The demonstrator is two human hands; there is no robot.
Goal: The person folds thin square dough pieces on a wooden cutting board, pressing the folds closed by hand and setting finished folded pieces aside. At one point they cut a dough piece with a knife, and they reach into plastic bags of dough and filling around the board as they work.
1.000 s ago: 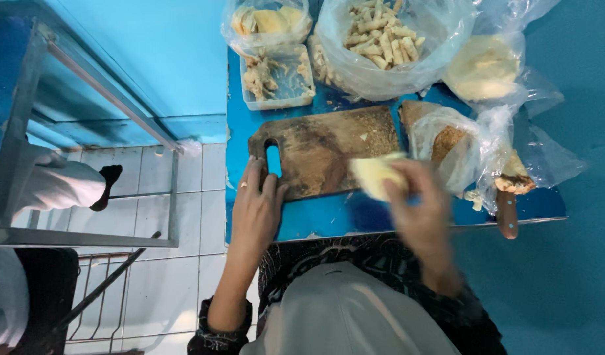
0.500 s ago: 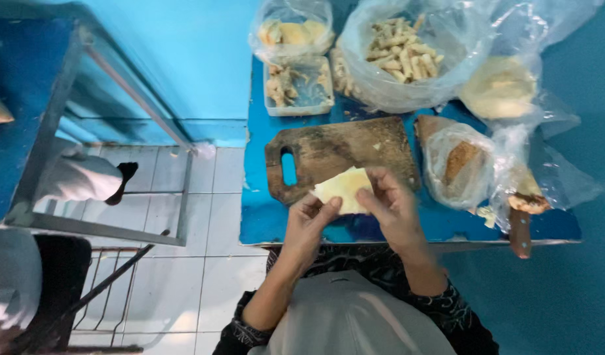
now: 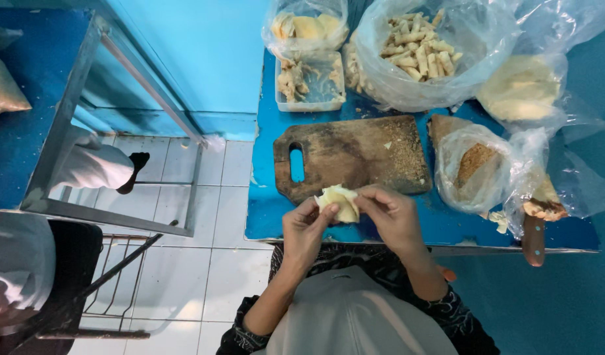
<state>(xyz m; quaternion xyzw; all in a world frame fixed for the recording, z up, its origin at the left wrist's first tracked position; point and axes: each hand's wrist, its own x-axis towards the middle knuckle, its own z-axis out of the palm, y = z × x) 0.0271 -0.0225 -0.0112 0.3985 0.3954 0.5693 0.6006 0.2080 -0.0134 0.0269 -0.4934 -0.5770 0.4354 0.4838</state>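
Head cam, looking straight down: both hands meet over the near edge of the blue table point(image 3: 447, 227), w/ a pale yellow dough wrapper point(image 3: 338, 202) pinched between them. Left hand point(image 3: 304, 230) grips its left side w/ thumb and fingertips closed on it; right hand point(image 3: 389, 213) closes on the right side, fingers curled over the top. Wrapper looks partly folded or bunched; can't tell if there's filling inside.

Key relation: wrapper sits dead centre between the hands, held in the air just off the near edge of the wooden cutting board point(image 3: 352, 156), its long axis running roughly left-right, hand to hand. Neither hand is clearly nearer; both touch it.

Around it, on the table:
- board lies crosswise, handle slot to the left, crumbs over the surface
- clear plastic tub point(image 3: 310, 82) w/ pale scraps, beyond the board
- big clear bag of finished rolls point(image 3: 424, 52), beyond the board, right of the tub
- bag w/ stacked pale sheets point(image 3: 520, 89), far right
- bag of brown crumbs point(image 3: 473, 164), just right of the board
- wooden-handled tool point(image 3: 532, 236) at the near right edge, blade end hidden under plastic

Left of the table: metal frame point(image 3: 105, 131) over white floor tiles, and another person's white sleeve point(image 3: 92, 167), well apart from the work.
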